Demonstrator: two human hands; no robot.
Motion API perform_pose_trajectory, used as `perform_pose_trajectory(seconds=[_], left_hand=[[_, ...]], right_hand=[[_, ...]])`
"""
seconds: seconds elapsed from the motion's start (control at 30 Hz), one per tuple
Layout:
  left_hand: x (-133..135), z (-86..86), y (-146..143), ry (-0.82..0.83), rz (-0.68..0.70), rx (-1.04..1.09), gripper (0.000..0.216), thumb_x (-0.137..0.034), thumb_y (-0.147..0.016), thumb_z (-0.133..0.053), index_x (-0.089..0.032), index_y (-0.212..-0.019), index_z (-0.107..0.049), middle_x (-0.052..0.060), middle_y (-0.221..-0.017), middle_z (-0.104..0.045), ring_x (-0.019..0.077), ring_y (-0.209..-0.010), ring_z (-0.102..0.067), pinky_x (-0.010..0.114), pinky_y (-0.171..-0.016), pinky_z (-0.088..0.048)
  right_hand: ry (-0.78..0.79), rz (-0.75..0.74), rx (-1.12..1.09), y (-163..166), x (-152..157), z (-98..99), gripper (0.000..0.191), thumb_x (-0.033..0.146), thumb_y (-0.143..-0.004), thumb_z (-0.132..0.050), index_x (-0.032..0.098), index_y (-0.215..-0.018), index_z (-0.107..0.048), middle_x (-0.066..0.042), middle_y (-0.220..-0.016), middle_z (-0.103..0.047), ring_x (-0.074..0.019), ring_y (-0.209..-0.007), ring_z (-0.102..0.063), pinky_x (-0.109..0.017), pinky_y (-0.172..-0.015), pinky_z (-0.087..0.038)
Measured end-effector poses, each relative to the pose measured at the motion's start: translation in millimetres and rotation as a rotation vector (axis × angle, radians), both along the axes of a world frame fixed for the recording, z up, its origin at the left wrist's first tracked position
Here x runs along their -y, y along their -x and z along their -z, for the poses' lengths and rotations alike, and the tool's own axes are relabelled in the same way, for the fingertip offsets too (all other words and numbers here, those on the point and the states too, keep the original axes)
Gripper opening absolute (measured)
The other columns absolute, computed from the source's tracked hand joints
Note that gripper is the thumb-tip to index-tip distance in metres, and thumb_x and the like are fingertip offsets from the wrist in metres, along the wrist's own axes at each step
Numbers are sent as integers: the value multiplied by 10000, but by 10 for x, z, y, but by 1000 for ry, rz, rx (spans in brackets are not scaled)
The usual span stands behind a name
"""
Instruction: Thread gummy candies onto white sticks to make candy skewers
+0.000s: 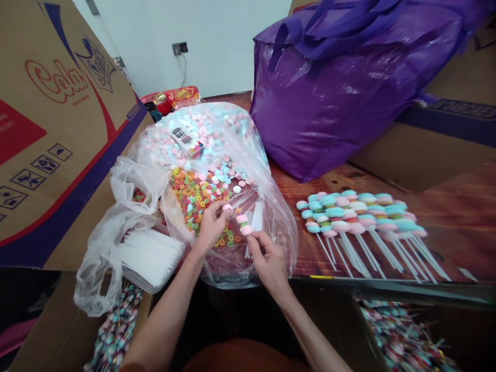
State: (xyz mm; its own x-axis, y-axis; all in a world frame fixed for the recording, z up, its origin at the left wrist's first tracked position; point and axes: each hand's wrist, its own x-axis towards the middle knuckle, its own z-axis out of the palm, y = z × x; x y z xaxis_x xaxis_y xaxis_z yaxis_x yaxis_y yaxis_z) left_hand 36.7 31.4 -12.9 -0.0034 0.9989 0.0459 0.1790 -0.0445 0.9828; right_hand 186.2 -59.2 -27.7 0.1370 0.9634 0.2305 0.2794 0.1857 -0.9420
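My left hand (pixel 211 225) pinches a pink candy disc (pixel 227 208) at the tip of a candy skewer (pixel 243 225). My right hand (pixel 267 258) grips that skewer lower down, below its stacked pink and coloured pieces. Both hands hover over an open clear plastic bag (pixel 279 217) full of loose pastel discs and small coloured ring candies (pixel 196 194). Several finished candy skewers (pixel 360 214) with white sticks lie in a row on the wooden table to the right.
A white plastic bag of white sticks (pixel 149 256) lies at the left. A large cardboard box (pixel 50 119) stands on the left, a purple bag (pixel 349 88) behind. Wrapped sweets fill containers at bottom left (pixel 116 330) and bottom right (pixel 399 336).
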Motion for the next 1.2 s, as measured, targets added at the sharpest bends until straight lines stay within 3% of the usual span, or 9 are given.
perform_pose_trajectory(seconds=[0.07,0.17,0.5,0.63,0.9,1.07,1.2], left_hand=[[-3,-13,9,78,-24,163,228,-339,-810,-661,-159,-941,-709,12,-756,-671,118,-641,-573,228,-623,-456],[11,-42,0,107,-81,280,281,-358,-755,-729,-160,-954,-739,17,-806,-718,117,-668,-601,228,-642,-476],[40,-1,-16,153,-112,391,408,-369,-705,-806,-173,-1062,-774,52,-1001,-773,179,-891,-676,313,-879,-518],[57,5,-5,147,-101,396,435,-389,-707,-806,-167,-1078,-769,64,-994,-774,194,-883,-685,347,-892,-529],[103,12,18,80,-68,288,361,-378,-820,-705,-170,-1110,-754,80,-1063,-765,203,-910,-697,351,-880,-550],[121,24,38,-119,-48,52,271,-311,-877,-643,-177,-1080,-763,90,-1062,-745,206,-978,-684,351,-921,-531],[152,34,20,-238,-45,-91,223,-235,-881,-624,-179,-1036,-774,85,-996,-734,180,-913,-679,314,-855,-533]], right_hand=[[1,-61,-7,2,2,-10,216,324,-970,-515,192,-861,-645,46,-598,-504,-111,-520,-481,-228,-514,-371],[6,-123,12,8,6,-21,209,316,-972,-510,191,-882,-650,44,-610,-506,-113,-528,-486,-233,-530,-380],[17,-136,2,10,6,13,219,313,-974,-512,181,-876,-657,45,-618,-490,-107,-542,-465,-227,-538,-363],[28,-135,-9,14,5,22,224,320,-974,-511,178,-882,-658,49,-611,-482,-102,-530,-456,-221,-525,-356],[69,-111,36,5,0,-12,250,338,-972,-497,177,-849,-644,51,-601,-471,-103,-526,-450,-223,-520,-345],[108,-124,35,-2,3,-9,269,359,-971,-492,177,-827,-629,52,-597,-462,-103,-525,-446,-220,-505,-327],[122,-125,32,-8,-2,-11,265,356,-967,-494,176,-824,-625,57,-582,-447,-100,-510,-427,-219,-493,-313]])
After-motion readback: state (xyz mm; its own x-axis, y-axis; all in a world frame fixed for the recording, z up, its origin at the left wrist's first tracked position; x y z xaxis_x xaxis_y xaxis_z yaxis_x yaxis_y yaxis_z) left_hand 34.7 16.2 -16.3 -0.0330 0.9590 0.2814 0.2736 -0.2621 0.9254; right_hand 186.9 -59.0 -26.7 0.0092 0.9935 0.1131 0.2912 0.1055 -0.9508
